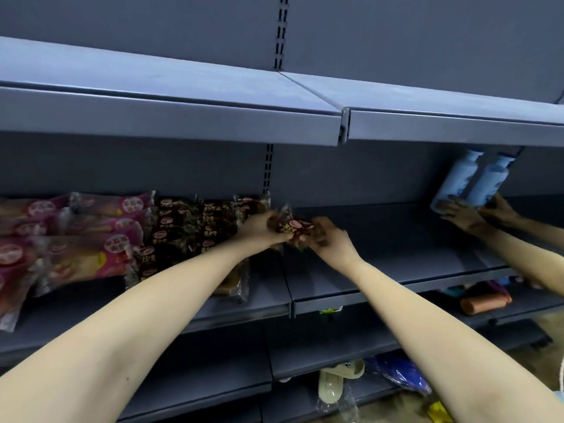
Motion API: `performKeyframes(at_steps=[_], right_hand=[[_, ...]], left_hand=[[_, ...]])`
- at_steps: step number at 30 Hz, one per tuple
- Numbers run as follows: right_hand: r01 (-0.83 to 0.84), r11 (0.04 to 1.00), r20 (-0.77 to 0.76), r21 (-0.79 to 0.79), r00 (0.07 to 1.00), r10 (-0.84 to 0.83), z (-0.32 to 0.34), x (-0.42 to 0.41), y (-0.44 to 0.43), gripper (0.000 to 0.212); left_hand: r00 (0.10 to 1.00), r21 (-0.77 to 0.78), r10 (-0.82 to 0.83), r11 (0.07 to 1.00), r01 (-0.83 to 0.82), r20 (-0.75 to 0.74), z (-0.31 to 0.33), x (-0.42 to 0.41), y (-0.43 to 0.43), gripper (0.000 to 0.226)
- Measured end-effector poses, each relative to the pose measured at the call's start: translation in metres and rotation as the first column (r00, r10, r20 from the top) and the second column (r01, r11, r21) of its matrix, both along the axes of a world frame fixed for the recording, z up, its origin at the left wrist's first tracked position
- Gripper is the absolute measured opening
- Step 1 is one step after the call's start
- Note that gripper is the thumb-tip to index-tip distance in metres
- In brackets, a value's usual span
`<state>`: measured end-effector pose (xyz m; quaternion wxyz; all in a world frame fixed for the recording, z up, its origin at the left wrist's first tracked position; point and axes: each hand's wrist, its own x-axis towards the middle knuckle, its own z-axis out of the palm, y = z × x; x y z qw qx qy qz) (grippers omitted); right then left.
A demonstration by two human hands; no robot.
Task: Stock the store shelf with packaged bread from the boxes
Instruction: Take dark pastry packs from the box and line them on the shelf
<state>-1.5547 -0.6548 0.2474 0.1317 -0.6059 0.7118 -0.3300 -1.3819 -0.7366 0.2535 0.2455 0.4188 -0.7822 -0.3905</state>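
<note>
Both my hands hold one dark brown bread packet (295, 228) just above the grey middle shelf (381, 239), near the seam between two shelf sections. My left hand (265, 228) grips its left end and my right hand (328, 239) grips its right end. To the left, a block of the same dark brown bread packets (195, 233) lies on the shelf in rows. Further left lie pink and purple bread packets (76, 239). No boxes are in view.
Another person's two hands (476, 215) hold two white-and-blue bottles (470, 181) at the right of the same shelf. An upper shelf (183, 117) overhangs closely. Lower shelves carry an orange roll (485, 303), slippers in plastic (335, 383) and a blue bag (396, 374).
</note>
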Motion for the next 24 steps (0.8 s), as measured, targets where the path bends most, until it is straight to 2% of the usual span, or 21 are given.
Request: performKeyframes(at_steps=[2, 5, 7, 8, 9, 11, 12, 15, 17, 20, 22, 24], right_hand=[[-0.054, 0.995, -0.075, -0.088, 0.996, 0.047, 0.001, 0.01, -0.003, 0.061], [-0.132, 0.987, -0.445, -0.088, 0.892, 0.08, -0.002, 0.026, -0.009, 0.08], [-0.161, 0.984, -0.53, -0.078, 0.843, 0.097, -0.006, 0.039, -0.013, 0.078], [-0.17, 0.98, -0.537, -0.099, 0.839, 0.091, -0.009, 0.045, -0.015, 0.074], [-0.169, 0.978, -0.541, -0.121, 0.837, 0.078, -0.011, 0.05, -0.017, 0.07], [-0.163, 0.976, -0.563, -0.141, 0.825, 0.057, -0.015, 0.056, -0.022, 0.065], [-0.166, 0.979, -0.589, -0.117, 0.805, 0.067, -0.017, 0.057, -0.024, 0.064], [-0.172, 0.985, -0.635, 0.026, 0.758, 0.149, -0.023, 0.053, -0.027, 0.062], [-0.211, 0.972, -0.592, 0.106, 0.772, 0.232, -0.029, 0.05, -0.026, 0.06], [-0.312, 0.936, -0.562, 0.164, 0.75, 0.349, -0.039, 0.052, -0.024, 0.057], [-0.332, 0.927, -0.573, 0.172, 0.732, 0.368, -0.044, 0.056, -0.025, 0.059], [-0.304, 0.933, -0.57, 0.191, 0.74, 0.357, -0.046, 0.06, -0.025, 0.063]], left_hand=[[0.99, 0.129, 0.065, 0.991, -0.049, -0.125, -0.004, 0.008, -0.006, 0.04], [0.962, 0.29, 0.111, 0.956, -0.035, -0.248, -0.008, 0.02, -0.006, 0.033], [0.954, 0.349, 0.109, 0.937, -0.005, -0.28, -0.009, 0.026, -0.003, 0.033], [0.958, 0.327, 0.115, 0.945, -0.023, -0.264, -0.009, 0.028, -0.002, 0.032], [0.97, 0.25, 0.116, 0.966, -0.061, -0.214, -0.009, 0.031, -0.002, 0.03], [0.991, -0.028, 0.135, 0.99, -0.135, -0.012, -0.008, 0.041, -0.004, 0.034], [0.984, -0.16, 0.163, 0.976, -0.151, 0.068, -0.007, 0.047, -0.004, 0.038], [0.959, -0.385, 0.186, 0.918, -0.092, 0.214, -0.007, 0.064, -0.006, 0.042], [0.902, -0.438, 0.18, 0.899, 0.011, 0.392, -0.014, 0.072, -0.006, 0.048], [0.765, -0.378, 0.174, 0.921, 0.098, 0.62, -0.03, 0.075, -0.002, 0.064], [0.724, -0.357, 0.181, 0.929, 0.096, 0.666, -0.038, 0.076, 0.0, 0.067], [0.722, -0.377, 0.21, 0.923, 0.076, 0.66, -0.043, 0.076, 0.001, 0.067]])
